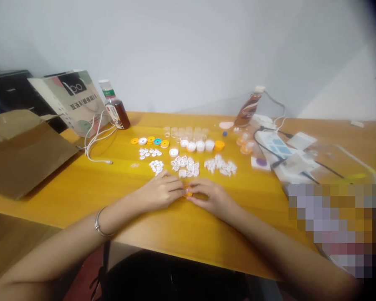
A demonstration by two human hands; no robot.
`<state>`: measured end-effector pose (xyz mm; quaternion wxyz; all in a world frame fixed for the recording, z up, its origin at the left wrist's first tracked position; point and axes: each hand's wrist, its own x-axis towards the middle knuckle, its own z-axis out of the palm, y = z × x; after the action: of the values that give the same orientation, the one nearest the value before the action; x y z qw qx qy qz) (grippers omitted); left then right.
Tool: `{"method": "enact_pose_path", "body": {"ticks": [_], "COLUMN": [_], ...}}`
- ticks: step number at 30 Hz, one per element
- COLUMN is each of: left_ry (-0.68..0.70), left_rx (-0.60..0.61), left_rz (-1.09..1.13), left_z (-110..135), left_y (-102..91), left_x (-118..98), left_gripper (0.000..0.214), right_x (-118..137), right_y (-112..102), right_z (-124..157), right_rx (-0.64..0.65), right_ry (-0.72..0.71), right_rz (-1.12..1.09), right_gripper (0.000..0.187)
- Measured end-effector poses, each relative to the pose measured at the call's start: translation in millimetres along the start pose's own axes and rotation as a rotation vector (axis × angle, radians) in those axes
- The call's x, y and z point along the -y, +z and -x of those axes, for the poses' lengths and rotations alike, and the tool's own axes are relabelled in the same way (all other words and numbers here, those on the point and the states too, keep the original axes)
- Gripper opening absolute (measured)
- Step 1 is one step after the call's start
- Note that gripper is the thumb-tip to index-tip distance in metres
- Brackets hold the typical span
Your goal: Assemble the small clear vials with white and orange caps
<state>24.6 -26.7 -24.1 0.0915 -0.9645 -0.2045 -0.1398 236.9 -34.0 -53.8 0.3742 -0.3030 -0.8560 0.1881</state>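
Note:
Both hands meet over the near middle of the table, around a small orange round plastic part [188, 192]. My left hand [166, 190] has its fingers closed at the part's left side and covers some of it. From the right, my right hand [211, 196] pinches the same part between thumb and fingers. Just beyond the hands lie a pile of clear plastic pieces [184, 166], another such pile [221, 165] and a cluster of small white discs [156, 167]. Farther back is a row of white cups [200, 146] with an orange one [219, 145] at its right end.
Yellow, white and blue rings [157, 142] and clear cups [188, 133] sit farther back. A dark drink bottle [120, 113], paper bag [78, 104] and brown bag [28, 154] stand left, near a white cable [95, 160]. Right are a coffee bottle [249, 109] and power strip [272, 146].

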Motion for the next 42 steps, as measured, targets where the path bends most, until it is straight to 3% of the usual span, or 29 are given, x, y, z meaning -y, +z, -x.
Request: {"method": "enact_pose_path", "body": {"ticks": [7, 14, 20, 24, 27, 32, 37, 42], "left_ry": [-0.003, -0.002, -0.110, -0.221, -0.275, -0.351, -0.275, -0.421], "left_rx": [-0.018, 0.066, 0.104, 0.054, -0.053, -0.194, -0.091, -0.037], "left_rz": [0.024, 0.016, 0.238, 0.467, 0.582, 0.637, 0.517, 0.491], "left_z": [-1.0, 1.9, 2.1, 1.5, -0.7, -3.3, -3.6, -7.8], "left_y": [-5.4, -9.8, -13.1, -7.8, -5.5, -6.6, -4.9, 2.4], "left_x": [-3.5, -7.1, -5.5, -1.0, 2.3, 4.0, -2.3, -10.7], "left_gripper": [0.020, 0.023, 0.023, 0.022, 0.020, 0.017, 0.017, 0.017], "right_x": [-3.1, -2.2, -2.1, -2.0, -1.3, -0.4, -0.7, -2.0], "right_y": [2.1, 1.0, 0.2, -0.5, -0.7, -0.6, -0.2, 0.7], "right_z": [1.7, 1.3, 1.2, 1.3, 1.4, 1.9, 2.6, 3.1], "right_rx": [-0.047, -0.076, -0.054, -0.027, -0.024, -0.025, -0.027, -0.048], "right_ry": [-0.035, -0.064, -0.058, -0.026, -0.007, 0.013, 0.027, 0.020], "right_rz": [0.046, 0.059, 0.031, 0.015, -0.002, -0.010, -0.009, 0.021], "right_gripper": [0.005, 0.005, 0.007, 0.006, 0.007, 0.005, 0.006, 0.005]}}
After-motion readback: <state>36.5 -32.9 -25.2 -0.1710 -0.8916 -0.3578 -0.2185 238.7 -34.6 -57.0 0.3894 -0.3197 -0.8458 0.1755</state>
